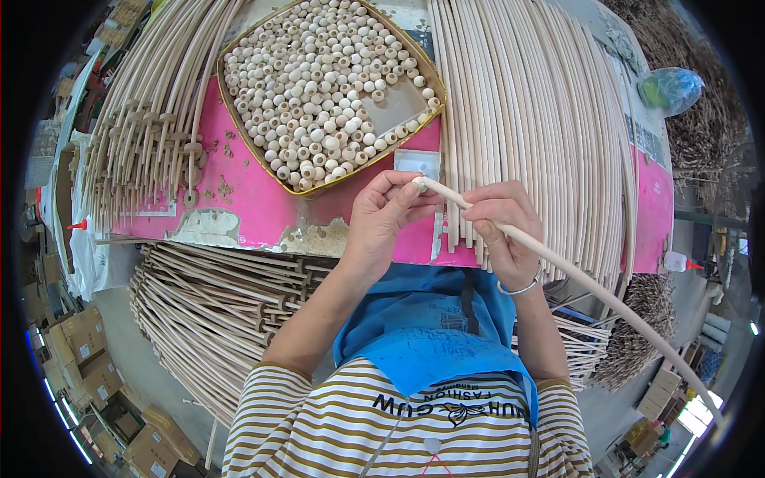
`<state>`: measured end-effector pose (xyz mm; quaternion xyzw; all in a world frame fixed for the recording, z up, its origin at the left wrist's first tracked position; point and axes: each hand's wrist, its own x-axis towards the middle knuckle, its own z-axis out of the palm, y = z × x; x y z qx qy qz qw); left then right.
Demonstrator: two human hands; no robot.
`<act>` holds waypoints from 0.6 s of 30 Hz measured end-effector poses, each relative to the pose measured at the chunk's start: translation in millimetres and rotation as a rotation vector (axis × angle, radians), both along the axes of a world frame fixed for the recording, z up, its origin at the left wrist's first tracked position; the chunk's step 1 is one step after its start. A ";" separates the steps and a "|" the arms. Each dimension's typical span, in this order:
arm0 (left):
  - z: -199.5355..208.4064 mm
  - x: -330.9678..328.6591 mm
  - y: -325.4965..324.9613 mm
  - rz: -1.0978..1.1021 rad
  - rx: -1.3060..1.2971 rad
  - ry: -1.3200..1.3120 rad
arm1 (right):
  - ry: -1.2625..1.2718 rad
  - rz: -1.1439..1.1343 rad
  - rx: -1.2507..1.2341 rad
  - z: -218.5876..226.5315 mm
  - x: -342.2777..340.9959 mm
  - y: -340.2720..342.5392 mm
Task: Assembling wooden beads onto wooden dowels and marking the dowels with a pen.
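Note:
My right hand [508,231] grips a long pale wooden rod [594,288] a little behind its tip. The rod slants from there down to the lower right. At the tip, my left hand [385,209] is closed in a pinch on a small pale piece that looks like a wooden bead [419,184]; my fingers partly cover it. Just beyond my hands, round wooden beads [307,88] with drilled holes fill most of a shallow box [396,111] with a yellow rim.
The pink-topped table [259,225] carries a row of straight rods [510,103] on the right and rods with wooden rings [147,119] on the left. More rods [207,307] lie below the front edge at left. A small glue bottle [677,262] is at the right edge.

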<state>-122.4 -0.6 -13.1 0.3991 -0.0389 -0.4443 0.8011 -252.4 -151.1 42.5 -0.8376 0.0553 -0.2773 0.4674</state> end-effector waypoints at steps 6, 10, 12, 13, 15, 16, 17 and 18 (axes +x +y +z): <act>-2.6 8.1 2.3 -0.043 0.012 -0.260 | -0.051 -0.026 0.160 -4.4 -2.7 0.7; -0.9 21.9 1.1 -0.070 0.030 -0.335 | -0.086 -0.015 0.142 -16.7 -3.1 7.7; 2.5 25.8 -0.1 -0.138 -0.001 -0.412 | -0.172 -0.100 0.402 -25.2 -4.7 13.3; 4.6 21.5 -1.9 -0.123 0.023 -0.379 | -0.184 -0.116 0.379 -29.2 -5.1 14.3; 9.3 5.9 -11.5 -0.051 0.093 -0.310 | -0.243 -0.132 0.357 -37.5 -1.7 18.0; 11.4 -4.7 -16.4 -0.051 0.067 -0.323 | -0.267 -0.164 0.341 -40.5 0.8 20.6; 13.5 -14.5 -22.0 0.024 -0.012 -0.236 | -0.285 -0.189 0.233 -42.0 3.4 21.9; 15.4 -19.7 -27.5 0.099 -0.104 -0.158 | -0.223 -0.184 0.213 -41.3 5.4 24.5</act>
